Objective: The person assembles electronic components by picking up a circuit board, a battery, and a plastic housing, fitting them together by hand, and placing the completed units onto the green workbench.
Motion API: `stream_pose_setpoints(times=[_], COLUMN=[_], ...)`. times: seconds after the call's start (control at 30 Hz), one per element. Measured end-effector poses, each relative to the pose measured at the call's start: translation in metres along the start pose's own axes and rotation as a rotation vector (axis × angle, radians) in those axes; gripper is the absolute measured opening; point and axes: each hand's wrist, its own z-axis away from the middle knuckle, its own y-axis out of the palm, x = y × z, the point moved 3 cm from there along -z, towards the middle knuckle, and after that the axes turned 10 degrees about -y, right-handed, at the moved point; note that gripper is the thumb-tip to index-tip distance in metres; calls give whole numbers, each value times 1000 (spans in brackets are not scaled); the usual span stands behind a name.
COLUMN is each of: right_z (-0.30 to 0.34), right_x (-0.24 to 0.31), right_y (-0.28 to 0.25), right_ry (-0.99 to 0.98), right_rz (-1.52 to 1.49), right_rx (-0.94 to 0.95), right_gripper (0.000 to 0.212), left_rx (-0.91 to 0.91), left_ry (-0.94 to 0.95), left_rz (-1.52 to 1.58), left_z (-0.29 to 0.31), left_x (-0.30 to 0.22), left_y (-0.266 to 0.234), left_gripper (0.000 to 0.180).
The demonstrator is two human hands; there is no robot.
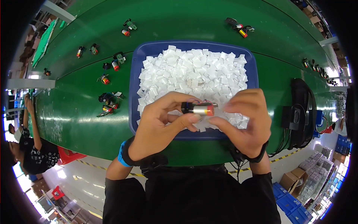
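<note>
Honestly, the small cylindrical motor (198, 109) is looking easy to fumble: both hands are pinching it by fingertips alone, above the blue tray (135, 74) of white paper squares (194, 72), so a slip could be dropping it into the pile or tugging its thin wires. The left hand (158, 125) is closing its grip on the black end; the right hand (244, 119) is nipping the red-capped end, the motor lying level between them over the green worktop (82, 108).
</note>
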Motion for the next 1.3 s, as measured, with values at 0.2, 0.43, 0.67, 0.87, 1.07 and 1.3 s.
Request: stream_pose_setpoints(times=[0.2,0.43,0.67,0.87,1.07,1.3], right_z=[17,15,16,20,11,21], right_x=[-4,-2,-2,-3,-2,-8], right_y=[13,10,12,15,10,14], right_ry=[374,327,358,545,327,570], right_rz=[-490,-478,-537,-752,-568,-765], right_rx=[-16,-36,-41,-42,9,110], right_gripper=[30,24,23,22,16,14], left_rx=[-36,-83,-149,-200,-238,-219], left_ry=[177,298,498,546,139,669], left_rz=[-92,-270,-667,-918,-278,-902], left_z=[4,6,9,17,16,15], left_x=[-4,-9,-17,-28,-14,-30], left_y=[2,1,1,12,7,11], left_gripper=[32,37,42,42,42,46])
